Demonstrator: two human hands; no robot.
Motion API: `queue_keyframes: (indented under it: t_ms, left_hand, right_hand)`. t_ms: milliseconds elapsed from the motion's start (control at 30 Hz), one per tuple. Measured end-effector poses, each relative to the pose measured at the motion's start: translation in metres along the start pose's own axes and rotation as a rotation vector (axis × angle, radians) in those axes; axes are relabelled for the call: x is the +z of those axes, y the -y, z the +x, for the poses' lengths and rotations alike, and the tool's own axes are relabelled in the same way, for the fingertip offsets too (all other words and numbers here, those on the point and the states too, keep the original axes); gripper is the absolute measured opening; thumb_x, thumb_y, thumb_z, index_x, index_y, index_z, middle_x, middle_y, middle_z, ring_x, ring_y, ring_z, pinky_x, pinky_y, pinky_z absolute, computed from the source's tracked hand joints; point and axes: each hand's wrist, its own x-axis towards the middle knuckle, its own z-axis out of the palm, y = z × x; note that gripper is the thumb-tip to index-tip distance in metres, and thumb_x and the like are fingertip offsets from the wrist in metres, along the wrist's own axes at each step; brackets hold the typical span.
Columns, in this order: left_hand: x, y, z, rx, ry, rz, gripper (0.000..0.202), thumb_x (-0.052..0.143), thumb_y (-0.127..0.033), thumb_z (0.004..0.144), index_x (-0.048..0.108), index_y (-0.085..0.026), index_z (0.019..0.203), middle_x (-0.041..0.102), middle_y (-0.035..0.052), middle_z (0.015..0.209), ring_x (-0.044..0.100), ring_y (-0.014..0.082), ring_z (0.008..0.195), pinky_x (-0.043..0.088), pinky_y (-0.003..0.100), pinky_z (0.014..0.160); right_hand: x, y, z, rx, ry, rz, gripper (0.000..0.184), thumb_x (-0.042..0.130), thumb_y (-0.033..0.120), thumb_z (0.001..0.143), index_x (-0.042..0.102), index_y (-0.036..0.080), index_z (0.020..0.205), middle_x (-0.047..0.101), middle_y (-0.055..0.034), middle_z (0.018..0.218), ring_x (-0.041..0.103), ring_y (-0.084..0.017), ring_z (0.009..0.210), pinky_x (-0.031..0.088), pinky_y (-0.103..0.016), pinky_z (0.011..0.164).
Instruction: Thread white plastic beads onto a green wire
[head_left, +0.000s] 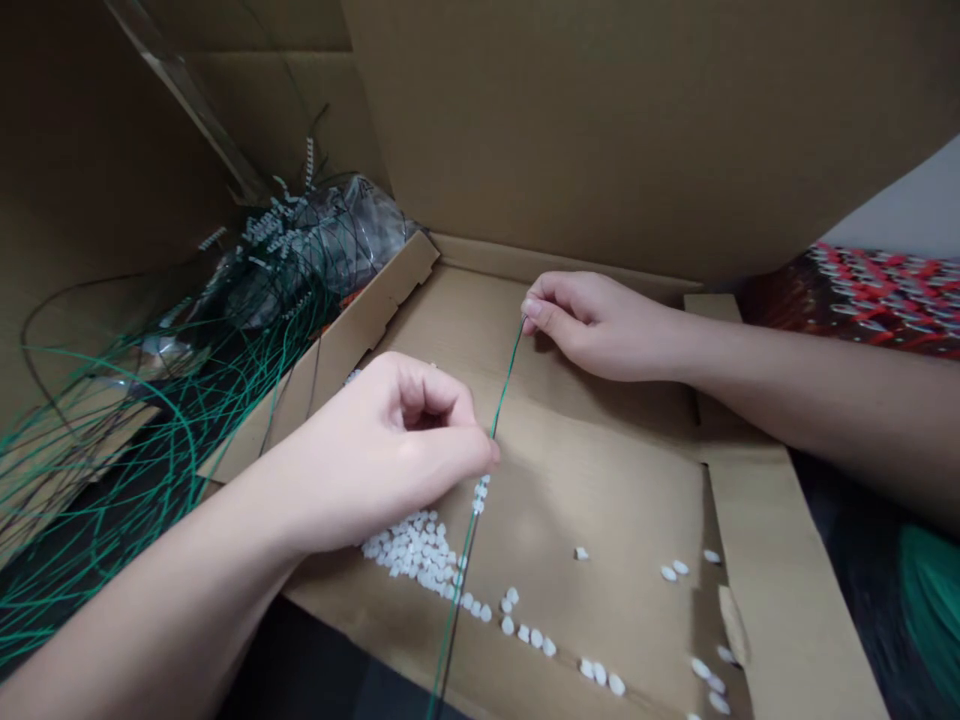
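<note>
Hands: how do they stand?

Both reach forward over a cardboard tray (600,480), forearms bare. The left hand (397,450) comes in from seven o'clock with its fingers curled, thumb and forefinger closed on a thin green strand (506,385). The right hand (592,325) comes in from three o'clock, its thumb and forefinger pinching the same strand higher up.

And the strand?

It runs almost straight from the right fingertips, past the left hand, and over the tray's near edge at six o'clock. Small white beads (480,495) sit on it just below the left hand.

What lies nearby?

A heap of loose beads (409,550) sits beside the strand at seven o'clock, with strays scattered toward five o'clock. A green tangle (127,470) spreads at nine o'clock, below a crumpled plastic bag (352,240) at ten. Red-patterned cloth (885,300) shows at two o'clock.
</note>
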Motion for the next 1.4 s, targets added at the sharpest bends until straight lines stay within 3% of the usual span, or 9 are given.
queue_keyframes:
  t_ms: [167,400,733,867,1067,1400]
  left_hand:
    - [-0.002,0.001,0.000,-0.008,0.071,0.100,0.017,0.058,-0.024,0.065,0.054,-0.018,0.050,0.041,-0.0017,0.048,0.032,0.0099,0.047,0.020,0.026,0.045]
    - [0.002,-0.002,0.004,0.031,-0.227,0.243,0.035,0.055,-0.044,0.081,0.066,-0.017,0.063,0.037,-0.0030,0.046,0.027,0.0092,0.044,0.016,0.025,0.044]
    - [0.006,0.007,0.010,0.101,-0.156,0.070,0.020,0.064,-0.034,0.079,0.064,-0.016,0.070,0.038,-0.0060,0.048,0.026,0.0061,0.043,0.016,0.020,0.042]
    - [0.005,0.005,0.009,0.048,-0.111,0.052,0.018,0.064,-0.032,0.079,0.063,-0.016,0.072,0.037,-0.0069,0.045,0.026,0.0058,0.040,0.015,0.019,0.041]
    - [0.007,0.006,0.012,0.096,-0.170,0.062,0.020,0.061,-0.035,0.081,0.064,-0.016,0.074,0.044,-0.0049,0.050,0.030,0.0061,0.043,0.019,0.019,0.041]
    - [0.006,0.006,0.012,0.089,-0.169,0.042,0.021,0.062,-0.037,0.081,0.065,-0.017,0.079,0.051,-0.0036,0.054,0.030,0.0053,0.041,0.018,0.019,0.039]
  right_hand:
    - [0.000,0.001,0.000,0.021,-0.002,-0.018,0.023,0.045,0.030,0.095,0.060,0.014,0.088,0.062,-0.0061,0.076,0.047,-0.012,0.061,0.033,-0.028,0.057]
    - [0.001,0.004,-0.004,-0.048,0.036,0.039,0.022,0.047,0.032,0.093,0.060,0.014,0.088,0.062,-0.0045,0.077,0.049,-0.011,0.064,0.034,-0.025,0.059]
    - [0.004,0.026,-0.023,-0.206,0.092,0.004,0.016,0.050,0.026,0.090,0.059,0.014,0.084,0.053,0.0019,0.061,0.038,-0.007,0.051,0.029,-0.023,0.052]
    - [0.006,0.028,-0.025,-0.206,0.101,0.046,0.020,0.050,0.029,0.090,0.060,0.013,0.085,0.052,0.0025,0.061,0.038,-0.007,0.052,0.030,-0.022,0.054]
    - [0.009,0.027,-0.028,-0.175,0.111,0.139,0.017,0.053,0.028,0.087,0.060,0.013,0.084,0.053,0.0016,0.064,0.041,-0.008,0.055,0.030,-0.022,0.052]
    - [0.010,0.025,-0.025,-0.119,0.132,0.209,0.023,0.050,0.033,0.089,0.059,0.013,0.082,0.048,0.0020,0.061,0.036,-0.007,0.053,0.028,-0.022,0.049]
